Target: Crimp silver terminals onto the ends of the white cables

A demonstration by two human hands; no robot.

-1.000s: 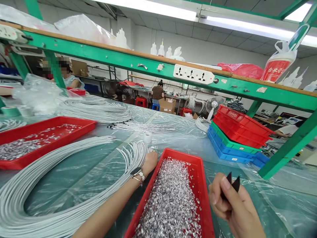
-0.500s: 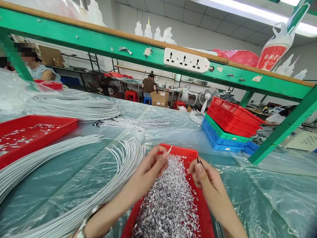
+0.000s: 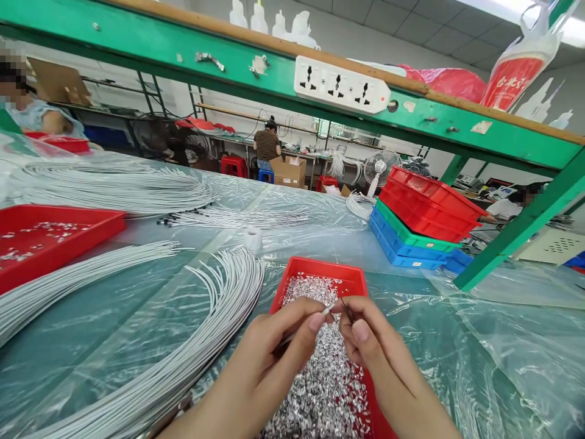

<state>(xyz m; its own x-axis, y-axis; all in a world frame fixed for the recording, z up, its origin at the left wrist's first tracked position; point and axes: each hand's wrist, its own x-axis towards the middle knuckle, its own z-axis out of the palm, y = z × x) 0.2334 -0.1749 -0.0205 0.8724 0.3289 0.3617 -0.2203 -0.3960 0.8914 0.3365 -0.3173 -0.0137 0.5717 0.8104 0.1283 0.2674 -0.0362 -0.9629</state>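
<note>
Left hand (image 3: 278,350) and right hand (image 3: 379,347) have drawn together above the near red tray (image 3: 361,279); half a second ago a clear gap stood between them. Left fingers pinch a thin white piece (image 3: 327,310), its tip toward the right; right fingers grip a slim dark tool (image 3: 348,312) beside that tip. Whether tool and piece touch, I cannot tell.

As for trouble, largest first: the left forearm lies close to the near cable bundle (image 3: 214,329), so a sideways sweep could drag its strands. A low wrist could nudge the near red tray and scatter its shiny bits (image 3: 315,378). Smallest, the narrow tool might slip off the white piece or nip a fingertip, given how tightly the fingers crowd.

Counted, again from large to small: one worktop (image 3: 439,372), under clear sheeting; one tray stack (image 3: 425,204) at far right, at least five trays; one far cable coil (image 3: 114,186) on the left; one near cable bundle, plus a left cable stretch (image 3: 91,274) whose possible join is out of view; one dark-ended bundle (image 3: 247,217); two red trays holding bits, near and left (image 3: 107,224); one white roll (image 3: 253,239); one tool; one white piece visible; bits beyond counting.
</note>
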